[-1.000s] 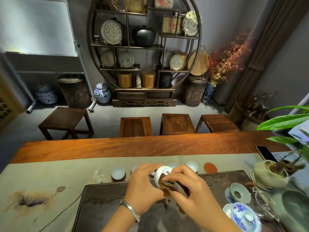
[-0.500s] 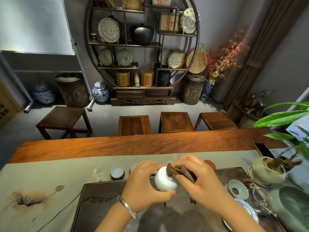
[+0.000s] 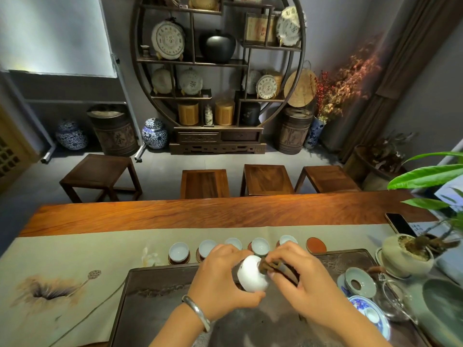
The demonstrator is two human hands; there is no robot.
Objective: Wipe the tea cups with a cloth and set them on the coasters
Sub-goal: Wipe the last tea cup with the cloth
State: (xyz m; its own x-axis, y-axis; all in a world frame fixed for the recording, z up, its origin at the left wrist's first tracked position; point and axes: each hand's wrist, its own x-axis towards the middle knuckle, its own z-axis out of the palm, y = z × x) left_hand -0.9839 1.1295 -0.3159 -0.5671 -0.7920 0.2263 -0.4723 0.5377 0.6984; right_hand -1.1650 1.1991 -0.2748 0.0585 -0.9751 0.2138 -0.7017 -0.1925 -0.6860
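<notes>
Cup (image 3: pixel 251 272): white, held tipped on its side above the dark tray (image 3: pixel 155 291), base turned toward the right hand. Not yet on a coaster.

Left hand (image 3: pixel 223 279): fingers curled round the cup's body from the left, thumb beneath. A silver bangle (image 3: pixel 198 312) sits on that wrist.

Right hand (image 3: pixel 303 279): fingers pinched on a brown cloth (image 3: pixel 271 266), which is pressed against the cup's base end. Cloth and cup are touching.

Row behind the hands, on the grey-green runner (image 3: pixel 75 249), just beyond the tray's far edge: five cups standing upright on coasters. From the left, first cup (image 3: pixel 178 251), second cup (image 3: pixel 207 247), third cup (image 3: pixel 233 242) partly hidden by the left hand, fourth cup (image 3: pixel 260 246), fifth cup (image 3: pixel 288 239) partly hidden by the right hand. At the right end of the row, one red-brown coaster (image 3: pixel 316 244) lies bare.

Right of the tray: a pale strainer dish (image 3: pixel 360 283), a blue-and-white lidded bowl (image 3: pixel 368 312) at the tray's near right corner, a glass pitcher (image 3: pixel 394 300) just beside them, and a potted plant (image 3: pixel 406 256) further back. A phone (image 3: pixel 400 223) lies on the table (image 3: pixel 200 212) near its right end.

Beyond the table: four wooden stools and a round display shelf (image 3: pixel 218 71) against the wall.
</notes>
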